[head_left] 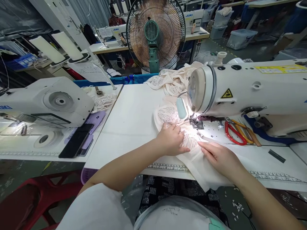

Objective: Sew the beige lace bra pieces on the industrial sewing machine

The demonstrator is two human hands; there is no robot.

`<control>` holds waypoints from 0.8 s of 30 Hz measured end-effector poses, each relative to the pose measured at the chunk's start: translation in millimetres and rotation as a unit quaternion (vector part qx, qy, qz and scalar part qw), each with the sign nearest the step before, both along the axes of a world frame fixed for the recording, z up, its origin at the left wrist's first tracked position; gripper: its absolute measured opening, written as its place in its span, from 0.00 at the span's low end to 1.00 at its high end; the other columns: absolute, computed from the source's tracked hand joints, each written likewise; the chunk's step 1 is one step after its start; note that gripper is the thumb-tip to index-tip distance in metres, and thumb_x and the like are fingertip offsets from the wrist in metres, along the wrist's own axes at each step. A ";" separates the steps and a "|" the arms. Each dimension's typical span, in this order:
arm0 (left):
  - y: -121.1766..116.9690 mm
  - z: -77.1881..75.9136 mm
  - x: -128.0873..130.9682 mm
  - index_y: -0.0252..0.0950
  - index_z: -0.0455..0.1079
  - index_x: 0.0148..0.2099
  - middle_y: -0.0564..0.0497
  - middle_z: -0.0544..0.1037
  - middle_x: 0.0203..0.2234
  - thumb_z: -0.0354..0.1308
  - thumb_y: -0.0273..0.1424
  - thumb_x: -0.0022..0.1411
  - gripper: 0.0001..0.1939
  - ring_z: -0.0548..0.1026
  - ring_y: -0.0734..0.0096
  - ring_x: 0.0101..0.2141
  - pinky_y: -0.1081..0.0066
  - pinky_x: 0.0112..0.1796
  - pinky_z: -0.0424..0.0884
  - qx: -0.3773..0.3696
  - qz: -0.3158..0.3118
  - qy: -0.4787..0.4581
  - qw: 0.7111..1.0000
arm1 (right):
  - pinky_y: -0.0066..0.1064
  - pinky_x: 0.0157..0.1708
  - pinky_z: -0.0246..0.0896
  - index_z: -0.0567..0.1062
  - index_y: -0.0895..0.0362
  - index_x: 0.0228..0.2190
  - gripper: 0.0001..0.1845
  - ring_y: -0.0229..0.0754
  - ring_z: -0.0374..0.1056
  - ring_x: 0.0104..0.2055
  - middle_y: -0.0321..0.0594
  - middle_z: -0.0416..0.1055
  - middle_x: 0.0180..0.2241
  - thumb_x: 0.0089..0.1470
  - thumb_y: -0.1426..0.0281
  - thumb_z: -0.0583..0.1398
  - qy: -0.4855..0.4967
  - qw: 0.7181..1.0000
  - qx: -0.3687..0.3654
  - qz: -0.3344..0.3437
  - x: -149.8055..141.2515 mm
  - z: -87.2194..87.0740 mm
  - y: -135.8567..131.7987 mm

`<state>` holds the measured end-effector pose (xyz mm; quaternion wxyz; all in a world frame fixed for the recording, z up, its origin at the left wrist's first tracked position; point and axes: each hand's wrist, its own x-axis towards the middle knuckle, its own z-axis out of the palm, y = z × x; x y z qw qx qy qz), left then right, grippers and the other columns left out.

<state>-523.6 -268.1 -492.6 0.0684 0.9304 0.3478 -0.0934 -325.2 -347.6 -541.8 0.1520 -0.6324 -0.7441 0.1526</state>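
A cream lace garment piece (192,136) lies under the needle area of the white sewing machine (237,86), and its plain lower part hangs over the table's front edge. My left hand (171,139) rests flat on the lace just left of the needle, fingers spread, thumb toward me. To the right, my right hand (217,156) has thumb and fingers closed on the fabric's edge. A narrow pale strip (203,137) runs from the presser foot area toward the right hand. The machine's lamp lights the stitching spot, and the needle itself is hard to make out.
Red-handled scissors (235,134) and an orange-handled tool (243,131) lie under the machine arm. More lace pieces (172,78) are piled behind. A second sewing machine (48,102) and a black phone (76,140) are at left. A large fan (153,35) stands beyond the table.
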 end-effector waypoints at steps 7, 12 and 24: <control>-2.1 -13.9 -13.1 0.35 0.49 0.64 0.41 0.47 0.64 0.44 0.57 0.57 0.42 0.42 0.46 0.62 0.33 0.54 0.39 -0.057 0.050 0.039 0.996 | 0.33 0.27 0.63 0.76 0.54 0.42 0.23 0.43 0.69 0.31 0.40 0.72 0.29 0.57 0.67 0.44 -0.028 0.999 -0.002 0.021 4.3 -7.7 -1.3; 2.1 -21.2 -15.0 0.39 0.47 0.65 0.43 0.45 0.65 0.42 0.58 0.56 0.42 0.40 0.44 0.62 0.29 0.51 0.39 -0.064 0.064 0.026 0.996 | 0.33 0.26 0.64 0.76 0.52 0.42 0.23 0.44 0.70 0.33 0.40 0.75 0.33 0.57 0.66 0.44 -0.029 1.000 -0.007 0.008 2.0 -6.7 3.2; 22.7 -29.2 -19.9 0.42 0.42 0.66 0.47 0.39 0.66 0.43 0.60 0.55 0.44 0.37 0.46 0.63 0.31 0.52 0.42 -0.093 0.072 0.001 0.993 | 0.33 0.30 0.68 0.76 0.49 0.43 0.20 0.45 0.72 0.40 0.34 0.76 0.41 0.56 0.67 0.48 -0.057 0.996 -0.055 -0.034 -4.1 2.5 16.0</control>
